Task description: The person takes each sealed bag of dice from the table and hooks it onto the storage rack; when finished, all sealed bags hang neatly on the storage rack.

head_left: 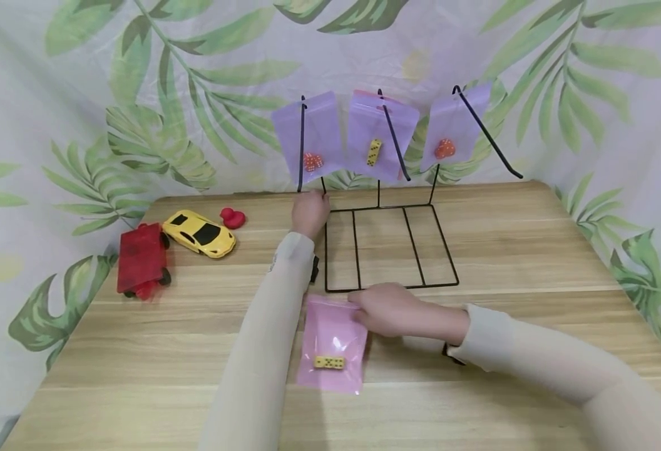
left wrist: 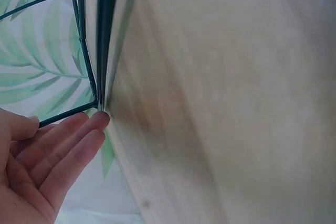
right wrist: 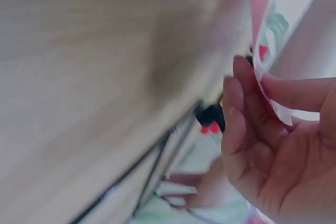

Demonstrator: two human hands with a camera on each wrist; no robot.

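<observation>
A black wire rack [head_left: 387,288] stands at the back of the table. At its back left corner my left hand [head_left: 310,213] grips the upright, and the left wrist view shows thumb and fingers [left wrist: 68,150] around the thin wire [left wrist: 65,115]. My right hand [head_left: 392,310] pinches the top edge of a pink see-through zip bag [head_left: 333,332] in front of the rack. Yellow dice [head_left: 329,362] with black dots lie in a row inside it. In the right wrist view, the bag's edge [right wrist: 262,72] sits between thumb and fingers.
Three similar bags hang on the rack's prongs: orange-red dice in the left bag [head_left: 319,134], yellow in the middle bag [head_left: 358,141], orange-red in the right bag [head_left: 454,125]. On the left are a red toy truck [head_left: 141,258], a yellow toy car [head_left: 199,234] and a small red duck [head_left: 232,218].
</observation>
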